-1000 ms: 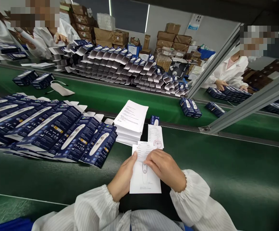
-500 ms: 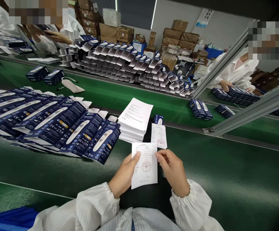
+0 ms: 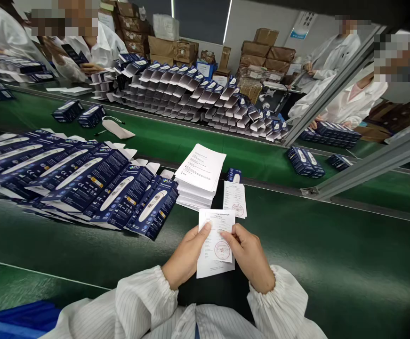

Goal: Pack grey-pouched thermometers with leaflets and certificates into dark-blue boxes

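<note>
My left hand (image 3: 187, 252) grips the left side of some white papers (image 3: 216, 268), its thumb on top. The right side is pinched by my right hand (image 3: 250, 252), whose thumb lies on a smaller sheet with a red round stamp (image 3: 222, 250). That sheet overlaps a larger one beneath it. Just beyond the hands stands a thick stack of printed white sheets (image 3: 201, 167). Beside it, a stamped slip (image 3: 235, 197) lies flat by a small blue box (image 3: 234, 175).
Rows of blue thermometer boxes (image 3: 116, 195) lean at the left. Behind the green conveyor (image 3: 162, 141), open boxes (image 3: 176, 89) are piled up. A metal post (image 3: 335, 89) rises at the right. A white pouch (image 3: 117, 128) lies on the belt. Other people work across it.
My right thumb has moved left onto the papers, and the stamped sheet now sits offset over the larger one. Boxes and the pouch on the belt have shifted right.
</note>
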Available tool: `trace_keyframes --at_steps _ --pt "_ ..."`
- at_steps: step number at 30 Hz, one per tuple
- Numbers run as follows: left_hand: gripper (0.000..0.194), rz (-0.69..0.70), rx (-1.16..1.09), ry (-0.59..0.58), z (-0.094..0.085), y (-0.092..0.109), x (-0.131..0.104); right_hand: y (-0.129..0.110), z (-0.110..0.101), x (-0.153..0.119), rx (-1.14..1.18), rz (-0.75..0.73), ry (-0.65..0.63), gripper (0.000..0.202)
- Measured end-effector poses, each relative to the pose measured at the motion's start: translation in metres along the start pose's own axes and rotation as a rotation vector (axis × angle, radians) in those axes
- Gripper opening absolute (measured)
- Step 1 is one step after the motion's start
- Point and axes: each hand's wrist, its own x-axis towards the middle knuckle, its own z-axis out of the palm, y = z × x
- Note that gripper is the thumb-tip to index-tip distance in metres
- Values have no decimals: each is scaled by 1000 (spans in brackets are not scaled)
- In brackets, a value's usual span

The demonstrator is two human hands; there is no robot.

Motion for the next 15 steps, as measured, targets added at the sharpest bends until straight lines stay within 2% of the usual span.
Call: trace_keyframes --at_steps 9,15 --pt "38 -28 44 17 0 -6 6 4 3 0 -64 -51 58 33" --pt "37 -5 20 13 7 3 6 3 4 -1 -26 -61 65 27"
